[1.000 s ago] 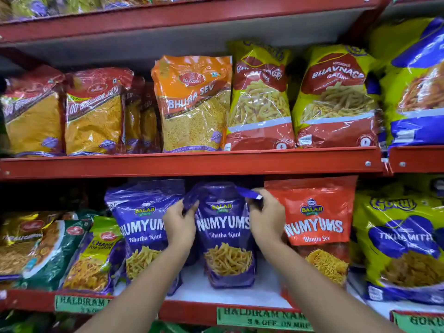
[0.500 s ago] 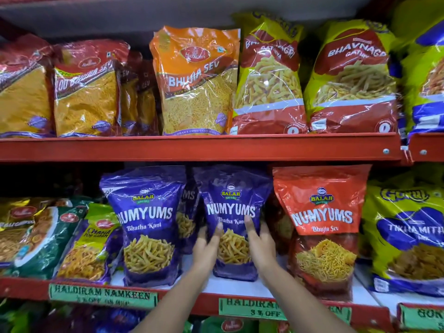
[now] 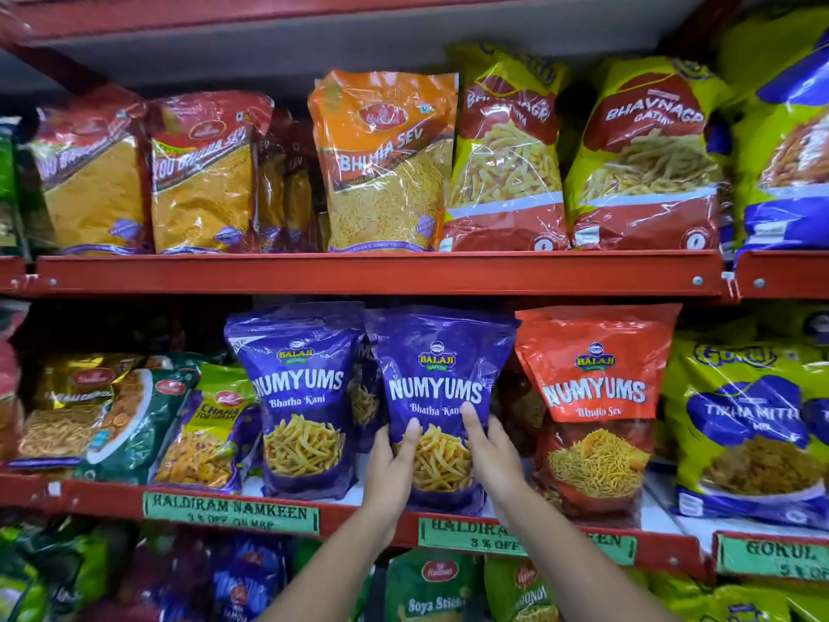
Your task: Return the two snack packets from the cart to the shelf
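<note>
1. A purple packet marked NUMYUMS Bhatha Kani stands upright on the middle shelf, its base at the front edge above a green label.
2. The left hand presses flat on the packet's lower left, fingers spread upward over the printed snack picture; it is not clenched, and its palm lies against the bag.
3. The right hand lies on the lower right of the same packet, fingers extended up to the words "Bhatha Kani", thumb side toward the packet's edge. Both hands bracket the bag between them rather than pinching it.
4. A second purple packet of the same kind stands just beside it on the left, upright and touched by no hand. A third purple bag shows partly in the gap behind the two.
5. An orange-red packet, NUMYUMS Bhujia Sev, stands just right of the held packet.
6. Further right is a yellow-green bag; to the left lie smaller green bags, tilted.
7. The upper shelf holds an orange Bhujia Sev bag among red and yellow bags.
8. Another green label, reading HALDIRAM NAMKEEN, sits on the shelf edge below the second packet.
</note>
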The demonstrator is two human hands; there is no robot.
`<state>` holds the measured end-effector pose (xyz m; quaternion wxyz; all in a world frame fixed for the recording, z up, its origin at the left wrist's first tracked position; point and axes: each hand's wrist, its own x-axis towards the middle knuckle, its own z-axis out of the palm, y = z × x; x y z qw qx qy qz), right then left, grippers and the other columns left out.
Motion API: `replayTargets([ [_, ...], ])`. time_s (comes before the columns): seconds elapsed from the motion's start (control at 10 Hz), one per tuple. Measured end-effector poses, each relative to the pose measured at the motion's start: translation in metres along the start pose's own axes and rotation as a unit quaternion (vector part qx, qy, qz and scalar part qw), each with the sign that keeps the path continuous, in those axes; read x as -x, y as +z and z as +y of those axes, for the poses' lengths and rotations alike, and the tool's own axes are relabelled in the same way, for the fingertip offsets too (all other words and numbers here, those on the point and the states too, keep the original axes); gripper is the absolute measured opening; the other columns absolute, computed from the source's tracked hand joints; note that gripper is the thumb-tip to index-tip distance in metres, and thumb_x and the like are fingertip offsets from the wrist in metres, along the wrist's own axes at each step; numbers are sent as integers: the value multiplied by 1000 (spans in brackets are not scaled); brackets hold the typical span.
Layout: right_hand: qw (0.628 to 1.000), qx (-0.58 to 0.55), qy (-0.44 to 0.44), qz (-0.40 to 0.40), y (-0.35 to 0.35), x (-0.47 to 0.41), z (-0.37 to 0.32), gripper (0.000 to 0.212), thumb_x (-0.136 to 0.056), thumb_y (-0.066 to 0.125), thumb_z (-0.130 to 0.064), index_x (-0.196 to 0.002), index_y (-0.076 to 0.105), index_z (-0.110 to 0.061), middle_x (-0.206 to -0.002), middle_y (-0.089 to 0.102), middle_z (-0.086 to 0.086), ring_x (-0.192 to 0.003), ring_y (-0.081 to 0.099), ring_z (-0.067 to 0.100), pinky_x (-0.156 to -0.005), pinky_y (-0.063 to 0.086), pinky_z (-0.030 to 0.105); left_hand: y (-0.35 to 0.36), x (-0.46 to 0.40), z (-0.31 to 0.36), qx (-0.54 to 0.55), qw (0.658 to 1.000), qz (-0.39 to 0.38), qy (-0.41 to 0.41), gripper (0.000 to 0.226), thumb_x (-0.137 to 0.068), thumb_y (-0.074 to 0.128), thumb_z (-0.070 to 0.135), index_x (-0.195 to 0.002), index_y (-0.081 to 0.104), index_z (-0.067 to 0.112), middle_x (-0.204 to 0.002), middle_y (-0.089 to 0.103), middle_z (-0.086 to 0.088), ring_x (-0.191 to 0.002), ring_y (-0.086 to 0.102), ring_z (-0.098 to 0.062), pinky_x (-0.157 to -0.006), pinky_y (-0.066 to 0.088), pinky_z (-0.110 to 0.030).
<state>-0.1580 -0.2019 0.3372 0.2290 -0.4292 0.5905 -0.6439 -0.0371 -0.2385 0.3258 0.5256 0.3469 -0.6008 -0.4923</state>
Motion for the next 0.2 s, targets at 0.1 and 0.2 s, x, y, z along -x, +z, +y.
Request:
replayTargets([
  [0.1, 999, 39, -8, -6, -6, 13, -6, 45, -88, 47, -54, -123, 50, -26, -124, 62, 0, -110, 59, 22, -90, 44, 33, -2, 13, 13, -10, 1000, -21, -15, 47, -90, 48, 46, -130, 41, 24, -134, 51, 5, -108, 50, -8, -91, 37, -27],
  [0.2, 989, 122, -82, 25, -17, 30, -13, 61, -89, 48, -52, -142, 35, -23, -144, 48, 0, -132, 45, 21, -105, 35, 36, 0, 27, 25, -62, 998, -18, -16, 72, -89, 45, 52, -146, 17, 19, -152, 30, 1, -138, 30, -17, -111, 26, -36],
])
